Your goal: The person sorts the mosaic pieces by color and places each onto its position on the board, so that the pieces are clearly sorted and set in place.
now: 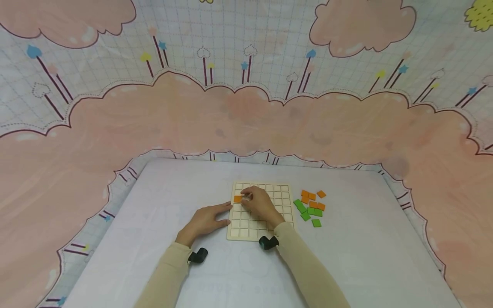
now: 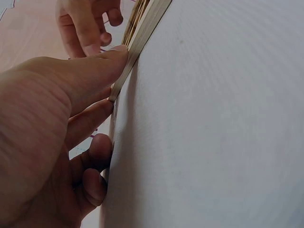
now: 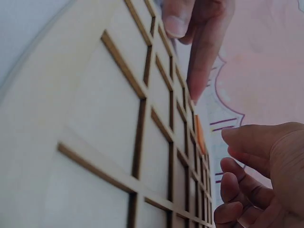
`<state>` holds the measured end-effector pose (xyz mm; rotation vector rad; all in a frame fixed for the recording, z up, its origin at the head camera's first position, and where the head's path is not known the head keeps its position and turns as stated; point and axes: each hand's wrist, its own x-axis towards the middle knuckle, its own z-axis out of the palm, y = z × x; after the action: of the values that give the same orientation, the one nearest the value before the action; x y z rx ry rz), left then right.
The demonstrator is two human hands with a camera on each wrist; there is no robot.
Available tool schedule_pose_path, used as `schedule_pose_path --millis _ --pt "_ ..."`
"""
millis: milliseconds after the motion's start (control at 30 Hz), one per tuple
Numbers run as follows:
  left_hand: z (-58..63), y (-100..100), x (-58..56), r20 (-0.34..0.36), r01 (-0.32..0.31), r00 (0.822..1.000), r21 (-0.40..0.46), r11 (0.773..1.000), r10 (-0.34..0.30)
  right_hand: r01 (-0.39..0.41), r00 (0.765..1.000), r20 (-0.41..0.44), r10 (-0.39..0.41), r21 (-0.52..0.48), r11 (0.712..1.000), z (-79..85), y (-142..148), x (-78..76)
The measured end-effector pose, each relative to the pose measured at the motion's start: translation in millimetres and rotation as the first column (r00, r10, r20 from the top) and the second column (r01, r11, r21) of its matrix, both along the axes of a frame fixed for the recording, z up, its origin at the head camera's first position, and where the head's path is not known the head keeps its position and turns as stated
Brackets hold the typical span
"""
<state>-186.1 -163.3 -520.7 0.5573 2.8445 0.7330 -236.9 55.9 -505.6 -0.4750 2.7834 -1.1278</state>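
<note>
A pale wooden grid board (image 1: 240, 233) lies on the white table, with one orange tile (image 1: 237, 199) in a cell by its left edge. My left hand (image 1: 204, 220) rests beside that edge, thumb and index finger spread along it. In the left wrist view its thumb (image 2: 111, 59) touches the board's side. Over the board's upper left part, my right hand (image 1: 259, 203) hovers close to the orange tile. The right wrist view shows its fingers (image 3: 247, 183) loosely bent with nothing between them, apart from the tile (image 3: 199, 134).
Several orange tiles (image 1: 313, 205) and several green tiles (image 1: 316, 223) lie loose right of the board. A patterned cloth (image 1: 269, 124) hangs behind the table (image 1: 185, 175). Each wrist carries a small black camera (image 1: 198, 256).
</note>
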Motion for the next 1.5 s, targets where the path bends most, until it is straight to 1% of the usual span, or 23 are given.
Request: schedule_pose_path --millis 167,300,467,667,767,933,1067,1167,1300,1500 --pt "1.9 0 0.5 0.002 0.005 1.000 0.003 1.000 -0.005 0.003 1.000 -0.021 -0.003 -0.017 1.000 12.6 2 6.1" --pt "1.8 0 0.6 -0.002 0.006 1.000 -0.001 1.000 -0.006 -0.007 0.999 -0.048 0.004 -0.058 0.998 18.5 5 10.6" --pt "1.4 0 1.4 0.004 -0.005 1.000 -0.001 1.000 0.005 -0.020 0.996 -0.084 0.011 -0.098 0.995 20.8 11 15.4" --pt "0.9 0 2.7 0.004 -0.010 1.000 0.004 1.000 0.010 -0.004 0.995 -0.099 -0.008 -0.114 0.993 25.0 18 22.5" --pt "0.2 0 2.6 0.005 -0.013 1.000 -0.001 1.000 0.013 0.003 0.994 -0.104 -0.015 -0.113 0.994 26.9 23 25.6" --pt "0.0 2 2.3 0.012 -0.020 1.000 0.000 1.000 0.020 -0.001 0.990 -0.142 -0.014 -0.099 0.995 29.5 32 29.2" --pt "-0.8 2 2.4 0.008 -0.021 1.000 -0.001 1.000 0.021 0.017 0.985 -0.168 -0.031 -0.085 0.996 30.8 41 31.1" --pt "-0.6 2 2.6 0.003 -0.016 1.000 -0.005 1.000 0.016 0.031 0.986 -0.162 -0.044 -0.081 0.996 31.1 48 32.0" --pt "1.2 3 2.1 0.000 -0.017 1.000 0.000 1.000 0.017 0.027 0.985 -0.169 -0.044 -0.101 0.995 31.4 58 33.2" --pt "2.3 3 1.4 0.005 -0.016 1.000 0.008 1.000 0.016 0.023 0.973 -0.227 -0.048 -0.109 0.994 30.6 75 36.1"
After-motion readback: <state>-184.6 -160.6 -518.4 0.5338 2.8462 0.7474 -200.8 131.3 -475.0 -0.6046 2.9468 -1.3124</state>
